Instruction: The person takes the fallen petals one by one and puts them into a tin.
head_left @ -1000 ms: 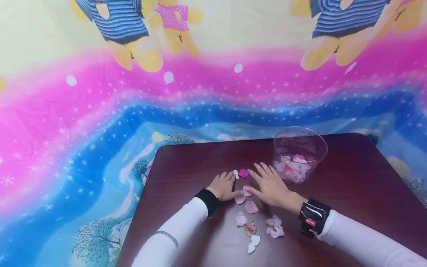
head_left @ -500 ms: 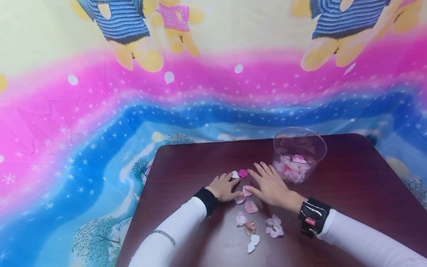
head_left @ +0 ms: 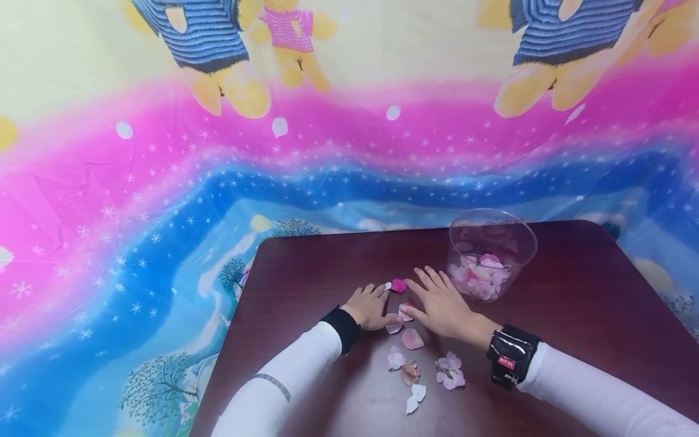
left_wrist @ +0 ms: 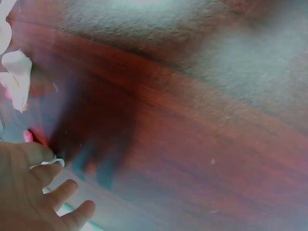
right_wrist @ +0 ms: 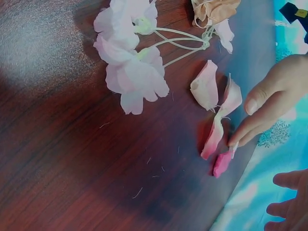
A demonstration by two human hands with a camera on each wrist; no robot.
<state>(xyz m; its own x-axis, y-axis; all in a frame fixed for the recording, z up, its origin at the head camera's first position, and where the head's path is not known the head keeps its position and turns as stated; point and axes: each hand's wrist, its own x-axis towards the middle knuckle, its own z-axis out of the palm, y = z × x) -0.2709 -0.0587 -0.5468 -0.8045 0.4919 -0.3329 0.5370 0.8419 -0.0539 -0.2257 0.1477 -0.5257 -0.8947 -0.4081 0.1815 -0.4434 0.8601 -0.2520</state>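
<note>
Both arms wear long white sleeves — the left sleeve (head_left: pixel 284 379) ends in a snug black cuff (head_left: pixel 341 328) at the wrist and carries a thin grey band partway up the forearm. The right sleeve (head_left: pixel 595 397) stops at a broad, glossy black wrist strap (head_left: pixel 510 356) with a small red label on it. The left hand (head_left: pixel 370 307) and right hand (head_left: pixel 443 305) are bare — no gloves.

Pale pink petals (head_left: pixel 412 338) lie below the right hand (head_left: pixel 445 306), a magenta petal (head_left: pixel 398 285), perhaps fabric, beyond it on the dark red-brown table (head_left: pixel 573 303).
</note>
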